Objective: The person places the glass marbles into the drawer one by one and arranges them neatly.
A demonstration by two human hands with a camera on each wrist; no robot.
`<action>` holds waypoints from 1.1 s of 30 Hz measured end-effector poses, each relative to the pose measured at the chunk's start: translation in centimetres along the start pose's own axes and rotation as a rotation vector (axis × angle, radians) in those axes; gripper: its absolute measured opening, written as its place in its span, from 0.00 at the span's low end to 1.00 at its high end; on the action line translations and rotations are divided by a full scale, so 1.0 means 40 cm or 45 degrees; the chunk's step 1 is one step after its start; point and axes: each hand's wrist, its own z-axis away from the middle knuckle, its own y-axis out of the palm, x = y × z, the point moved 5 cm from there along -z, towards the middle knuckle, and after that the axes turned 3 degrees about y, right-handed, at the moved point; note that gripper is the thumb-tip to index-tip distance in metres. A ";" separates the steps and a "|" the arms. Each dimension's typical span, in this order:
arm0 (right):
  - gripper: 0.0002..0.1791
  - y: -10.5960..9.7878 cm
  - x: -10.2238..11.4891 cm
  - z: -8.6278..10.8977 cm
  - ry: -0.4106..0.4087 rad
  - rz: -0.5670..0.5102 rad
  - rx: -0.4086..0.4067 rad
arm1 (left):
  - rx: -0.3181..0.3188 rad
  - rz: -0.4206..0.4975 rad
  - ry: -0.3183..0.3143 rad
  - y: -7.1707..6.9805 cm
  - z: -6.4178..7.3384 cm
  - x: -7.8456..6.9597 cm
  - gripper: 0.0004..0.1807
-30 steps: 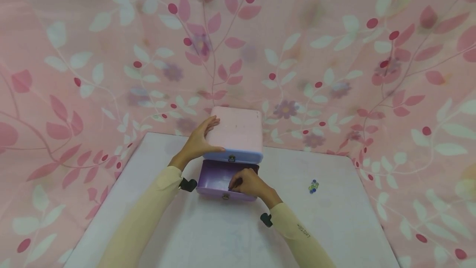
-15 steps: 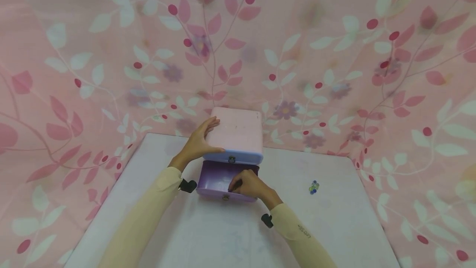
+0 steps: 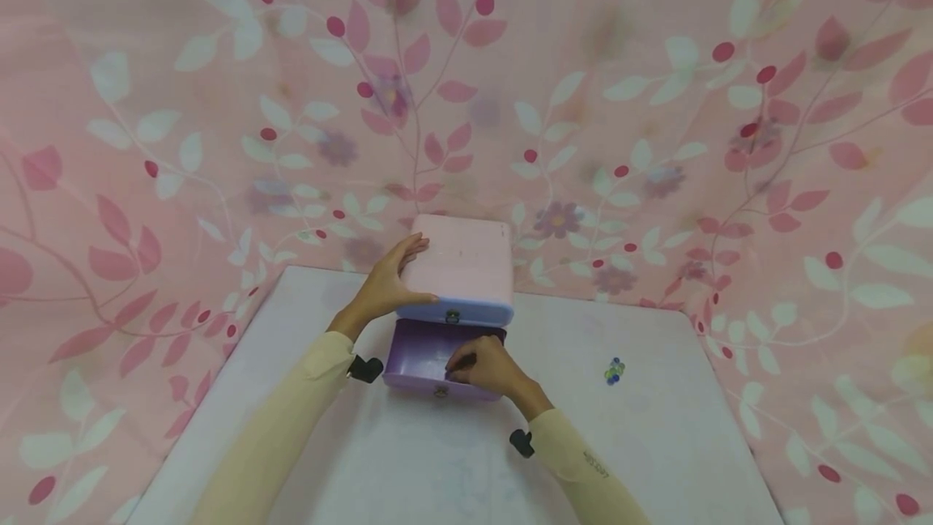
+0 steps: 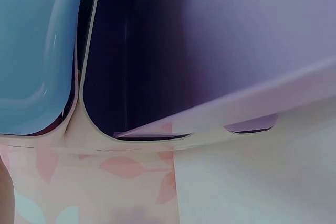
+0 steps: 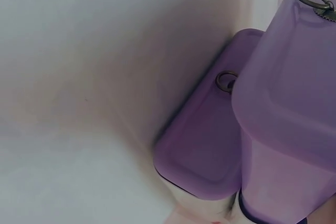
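A small drawer cabinet with a pink top (image 3: pixel 459 258) stands toward the back of the table. Its blue upper drawer (image 3: pixel 474 311) is closed, and the purple drawer (image 3: pixel 411 355) beneath is pulled out. My left hand (image 3: pixel 382 282) rests against the cabinet's left side, fingers extended along the top's edge and thumb across the front corner. Over the purple drawer's front right wall reaches my right hand (image 3: pixel 490 363), its fingers bent down inside; I cannot tell what is between them. The right wrist view shows the drawer's front and a closed purple drawer (image 5: pixel 205 135) below.
A small cluster of blue and yellow-green glass marbles (image 3: pixel 615 371) lies on the white tabletop (image 3: pixel 656 428), right of the cabinet. Behind the table hangs a pink floral curtain (image 3: pixel 605 128). Ring pulls, such as this metal ring (image 5: pixel 227 81), stick out from the drawer fronts.
The head view has tipped slightly, so everything sits a little lower in it. Both hands, the cabinet and the open drawer keep nearly the same places; the marbles have not moved.
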 end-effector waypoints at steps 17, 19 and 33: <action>0.08 -0.044 -0.007 0.037 -0.150 -0.204 -0.423 | 0.001 0.009 0.027 0.004 -0.003 -0.002 0.61; 0.09 -0.056 -0.006 0.047 -0.148 -0.224 -0.464 | -0.001 0.006 0.028 0.004 -0.003 -0.003 0.61; 0.10 -0.202 0.032 0.151 -0.299 -0.390 -0.708 | -0.007 0.003 0.017 0.005 -0.005 -0.001 0.62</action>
